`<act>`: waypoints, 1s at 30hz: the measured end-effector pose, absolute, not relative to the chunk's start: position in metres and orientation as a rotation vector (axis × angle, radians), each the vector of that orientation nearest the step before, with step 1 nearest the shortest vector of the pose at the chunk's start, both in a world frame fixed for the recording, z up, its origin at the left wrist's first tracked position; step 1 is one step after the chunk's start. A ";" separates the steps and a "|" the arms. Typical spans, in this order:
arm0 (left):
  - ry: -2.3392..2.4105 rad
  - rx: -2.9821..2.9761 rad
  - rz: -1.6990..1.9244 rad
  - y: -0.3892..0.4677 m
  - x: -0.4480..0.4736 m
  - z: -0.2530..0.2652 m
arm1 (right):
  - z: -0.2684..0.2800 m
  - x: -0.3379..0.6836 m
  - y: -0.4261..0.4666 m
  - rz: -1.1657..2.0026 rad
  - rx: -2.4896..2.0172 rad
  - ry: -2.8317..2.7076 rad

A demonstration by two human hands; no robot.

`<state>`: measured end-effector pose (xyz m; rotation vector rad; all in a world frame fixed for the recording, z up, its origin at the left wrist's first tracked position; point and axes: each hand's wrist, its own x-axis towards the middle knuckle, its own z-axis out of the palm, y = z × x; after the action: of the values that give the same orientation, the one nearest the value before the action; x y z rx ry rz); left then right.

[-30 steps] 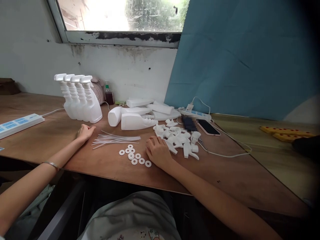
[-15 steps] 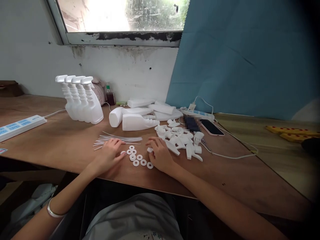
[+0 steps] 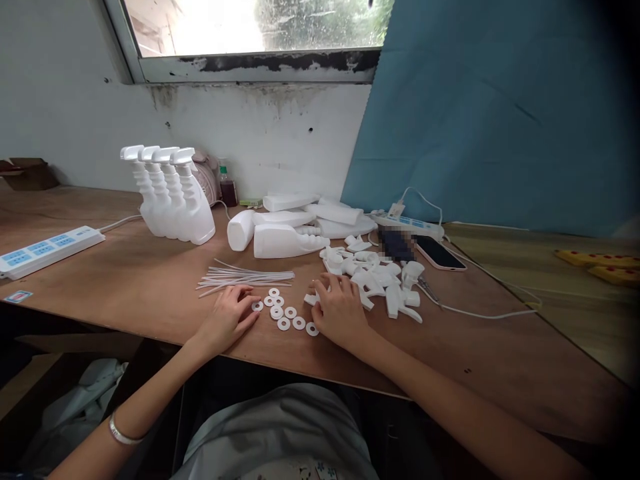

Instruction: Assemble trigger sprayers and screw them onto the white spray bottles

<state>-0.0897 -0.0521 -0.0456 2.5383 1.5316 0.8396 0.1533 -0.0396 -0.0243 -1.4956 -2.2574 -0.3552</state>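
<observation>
My left hand (image 3: 229,316) rests on the table, fingers slightly curled and thumb apart. Its index finger and thumb lie either side of a white ring washer (image 3: 257,306); whether they touch it I cannot tell. More flat washers (image 3: 284,324) lie loosely between my hands. Thin white tubes (image 3: 250,276) are spread just beyond my left fingertips. My right hand (image 3: 341,308) lies palm down with fingers spread, partly covering a white trigger sprayer head (image 3: 311,299). Beside it is a heap of sprayer heads (image 3: 383,275).
White bottles (image 3: 285,241) lie piled behind the parts. Several bottles with sprayers (image 3: 177,200) stand at the left. There are power strips (image 3: 53,250) left and right, a phone (image 3: 440,253), a cable, and a dark bottle (image 3: 228,190) by the wall.
The view has shifted, so everything appears a little further right. My right hand has slid slightly right over the sprayer heads. My left index finger has come down closer to the washer.
</observation>
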 end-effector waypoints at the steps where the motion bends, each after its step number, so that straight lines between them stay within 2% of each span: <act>1: 1.530 2.533 0.833 -0.053 -0.089 -0.045 | -0.023 0.153 -0.040 -0.377 -1.518 -2.241; 8: 1.492 2.352 1.008 -0.055 -0.093 -0.037 | -0.024 0.155 -0.041 -0.283 -1.605 -2.221; 17: 1.187 2.328 1.356 -0.020 -0.038 0.022 | -0.031 0.157 -0.025 0.117 -1.240 -2.206; 23: 1.075 2.357 1.407 -0.032 -0.015 -0.001 | -0.043 0.153 -0.020 0.121 -0.876 -2.107; 30: 1.101 2.325 1.541 -0.041 -0.028 -0.026 | -0.040 0.150 -0.023 0.144 -0.852 -2.074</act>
<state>-0.0285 -0.0407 -0.0263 2.3251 1.1009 1.5408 0.1500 -0.0231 -0.0400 -0.8525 -2.0740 0.1441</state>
